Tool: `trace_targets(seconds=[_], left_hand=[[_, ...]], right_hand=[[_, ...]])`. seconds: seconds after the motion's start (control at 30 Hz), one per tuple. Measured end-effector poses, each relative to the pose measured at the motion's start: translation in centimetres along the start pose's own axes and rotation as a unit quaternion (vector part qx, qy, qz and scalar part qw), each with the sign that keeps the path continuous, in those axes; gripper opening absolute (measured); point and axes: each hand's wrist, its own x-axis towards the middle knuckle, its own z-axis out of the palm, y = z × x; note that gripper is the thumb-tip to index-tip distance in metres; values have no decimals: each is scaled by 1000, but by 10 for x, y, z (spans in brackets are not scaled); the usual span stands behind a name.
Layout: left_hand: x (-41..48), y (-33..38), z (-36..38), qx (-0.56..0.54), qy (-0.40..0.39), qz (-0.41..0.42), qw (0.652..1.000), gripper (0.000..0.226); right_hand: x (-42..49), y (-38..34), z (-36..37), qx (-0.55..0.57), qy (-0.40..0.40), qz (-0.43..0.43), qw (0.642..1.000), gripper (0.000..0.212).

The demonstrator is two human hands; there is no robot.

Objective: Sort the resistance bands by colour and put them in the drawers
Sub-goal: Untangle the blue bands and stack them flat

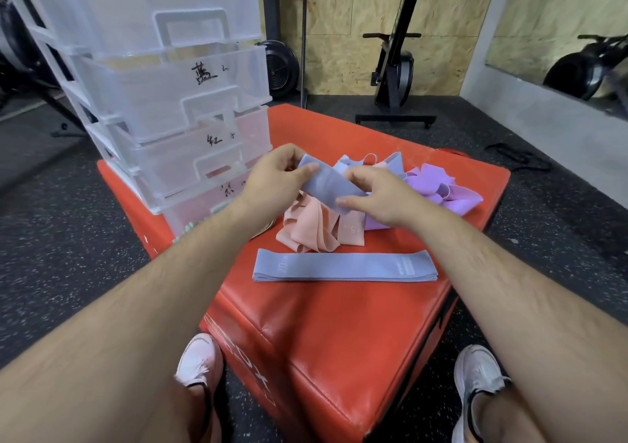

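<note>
Both hands are raised over the red padded box [339, 323], working on one item. The left hand [275, 174] pinches the far end of a blue-grey band [326, 184], thumb on top and fingers curled beneath. The right hand [377, 198] grips the near end in the same way, thumb pressing on the fabric. The band runs slanted between the two hands, clear of the box surface.

Beneath and behind the hands lies an unsorted heap:
- pink bands [312, 228], crumpled, directly under the held band;
- purple bands [438, 188], loosely tangled, at the right of the heap;
- a few pale blue bands [394, 164] at the far side, mixed with pink.

A second band, the flat blue-grey band [345, 267], lies folded lengthwise on the box, just in front of the heap and apart from it.

The drawer unit [170, 103] stands on the far left corner of the box — clear plastic, four drawers, each pulled out further than the one above it. Each front carries a handwritten label. Pinkish contents show through the third drawer; what the others contain cannot be made out.

The person's white shoes [198, 361] rest on the speckled floor [68, 238] on either side of the box's near corner.
</note>
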Motion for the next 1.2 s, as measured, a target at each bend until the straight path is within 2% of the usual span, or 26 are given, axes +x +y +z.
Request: trace_targets(seconds=[0.13,0.2,0.4,0.5,0.6,0.7,0.8,0.9,0.97,1.07,1.2], left_hand=[[6,-4,-21,-46,50,-37,997,18],[5,-6,-31,-60,67,-48,995,12],[2,-22,-55,-35,91,-81,992,12],[0,-26,-62,-12,80,-91,993,18],[-2,-31,-68,-7,60,-118,991,21],[-11,-36,-68,37,-2,-163,986,20],[-26,-42,-62,133,-67,-184,971,17],[-40,-49,-55,170,-93,-179,965,12],[-46,-55,-50,199,-95,-156,963,12],[-51,-59,-46,282,-108,-109,947,9],[-48,-65,-41,348,-108,-68,929,6]], right_hand=[[-2,20,1,-115,-47,65,990,8],[-3,27,-1,-141,-36,92,985,6],[-7,31,-24,-127,8,109,986,13],[-16,32,-39,-100,42,105,989,14],[-26,33,-56,-83,42,104,990,16],[-38,40,-69,-59,4,135,989,16],[-53,46,-69,-39,-64,164,984,22],[-67,46,-60,-27,-137,181,973,23],[-72,46,-54,-53,-157,176,970,21],[-78,47,-45,-121,-150,165,967,16],[-80,50,-34,-151,-136,162,966,16]])
